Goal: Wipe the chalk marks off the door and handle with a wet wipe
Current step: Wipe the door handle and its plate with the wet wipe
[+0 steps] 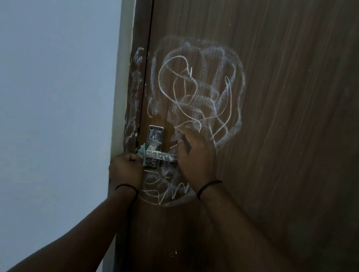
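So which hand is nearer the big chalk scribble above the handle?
Right. The right hand rests on the door at the lower edge of the big chalk scribble, touching its bottom strokes. The left hand sits lower, at the door's edge below the handle, apart from it.

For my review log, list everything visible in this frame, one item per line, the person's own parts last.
door: one, dark brown wood grain, fills centre and right.
door frame: one, brown, chalk-smudged, left of the door.
wall: one, pale blue-grey, left.
chalk marks: many white scribbles, above and below the handle.
handle: one, metal, chalk-marked, at the door's left edge.
wet wipe: one, teal, at the handle's left end.
left hand: one, holding the wipe, dark wristband.
right hand: one, on the door, dark wristband.
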Action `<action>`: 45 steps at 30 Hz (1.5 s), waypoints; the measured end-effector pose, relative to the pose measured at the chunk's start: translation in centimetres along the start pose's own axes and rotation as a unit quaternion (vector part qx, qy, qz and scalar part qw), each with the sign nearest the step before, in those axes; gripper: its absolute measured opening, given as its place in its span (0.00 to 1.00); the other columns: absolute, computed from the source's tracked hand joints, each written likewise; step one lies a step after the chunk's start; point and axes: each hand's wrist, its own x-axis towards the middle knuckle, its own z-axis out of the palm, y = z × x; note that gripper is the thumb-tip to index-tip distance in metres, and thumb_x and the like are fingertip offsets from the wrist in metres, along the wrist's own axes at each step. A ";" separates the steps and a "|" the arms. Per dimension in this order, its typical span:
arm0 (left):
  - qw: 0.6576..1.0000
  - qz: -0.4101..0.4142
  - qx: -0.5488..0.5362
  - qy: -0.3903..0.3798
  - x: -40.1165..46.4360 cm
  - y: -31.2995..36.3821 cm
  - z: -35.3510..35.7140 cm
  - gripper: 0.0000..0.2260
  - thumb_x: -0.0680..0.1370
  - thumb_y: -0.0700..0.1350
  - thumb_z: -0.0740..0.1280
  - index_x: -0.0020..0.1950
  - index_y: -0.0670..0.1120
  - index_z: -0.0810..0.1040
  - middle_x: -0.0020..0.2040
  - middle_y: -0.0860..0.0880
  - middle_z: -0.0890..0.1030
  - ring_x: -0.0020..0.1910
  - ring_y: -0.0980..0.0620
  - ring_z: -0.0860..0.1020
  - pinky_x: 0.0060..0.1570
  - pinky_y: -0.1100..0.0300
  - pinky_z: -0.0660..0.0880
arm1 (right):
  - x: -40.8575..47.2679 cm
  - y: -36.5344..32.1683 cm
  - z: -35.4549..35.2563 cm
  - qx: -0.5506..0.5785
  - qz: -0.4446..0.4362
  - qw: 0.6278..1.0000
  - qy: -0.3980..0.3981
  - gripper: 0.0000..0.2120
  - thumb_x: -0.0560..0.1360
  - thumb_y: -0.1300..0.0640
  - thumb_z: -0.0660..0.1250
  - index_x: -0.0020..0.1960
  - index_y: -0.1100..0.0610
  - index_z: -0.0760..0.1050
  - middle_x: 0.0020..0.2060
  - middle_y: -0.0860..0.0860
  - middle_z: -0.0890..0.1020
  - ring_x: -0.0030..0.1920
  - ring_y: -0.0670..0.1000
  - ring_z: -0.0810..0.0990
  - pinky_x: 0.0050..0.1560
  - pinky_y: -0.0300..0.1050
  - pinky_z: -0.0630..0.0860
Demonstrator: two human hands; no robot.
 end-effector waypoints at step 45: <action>0.851 -0.353 -0.364 -0.136 -2.5 0.4 4.4 0.13 0.83 0.39 0.59 0.65 0.35 0.72 0.39 0.44 0.79 0.20 0.59 0.77 0.20 0.66 0.74 | -3.8 2.1 -0.3 0.048 0.135 0.990 0.016 0.09 0.78 0.66 0.66 0.53 0.59 0.84 0.48 0.54 0.85 0.49 0.50 0.81 0.52 0.46 0.78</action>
